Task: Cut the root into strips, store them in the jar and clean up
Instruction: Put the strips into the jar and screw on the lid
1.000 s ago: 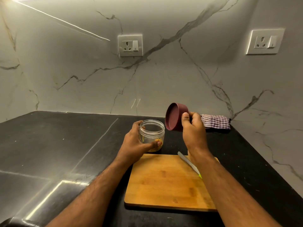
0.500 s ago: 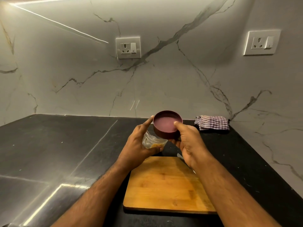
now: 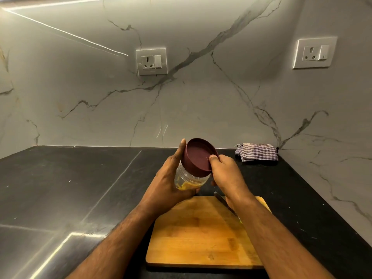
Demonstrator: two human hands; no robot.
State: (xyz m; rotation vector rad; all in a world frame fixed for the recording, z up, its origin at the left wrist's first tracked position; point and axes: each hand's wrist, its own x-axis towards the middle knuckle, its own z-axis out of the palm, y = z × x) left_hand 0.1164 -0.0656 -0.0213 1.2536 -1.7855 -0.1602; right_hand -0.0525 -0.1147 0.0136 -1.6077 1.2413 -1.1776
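Just below the middle of the frame, the person's left hand (image 3: 169, 178) holds the clear jar (image 3: 188, 179) above the counter (image 3: 70, 188), its grip curled round the lower body, with the thumb up alongside the lid. The jar is tilted, with its top leaning toward the upper right of the frame. Yellow-orange strips (image 3: 185, 186) lie at its bottom, seen through the plastic. The maroon lid (image 3: 199, 158) sits on the jar's mouth; whether it is fully seated cannot be told. The right hand (image 3: 227, 176) grips the lid at its right edge, thumb on the top rim and fingers curled beneath.

Below the hands, in the lower middle of the frame, a wooden cutting board (image 3: 197, 234) lies flat on the dark counter. A knife (image 3: 222, 200) rests on the board's upper right part, mostly hidden behind the right forearm, only part of the blade showing. At the right of the frame, against the marble wall (image 3: 100, 87), a folded checked cloth (image 3: 256, 152) lies on the counter. Two wall sockets show, one above the hands (image 3: 151, 61), the other at the upper right (image 3: 315, 52).
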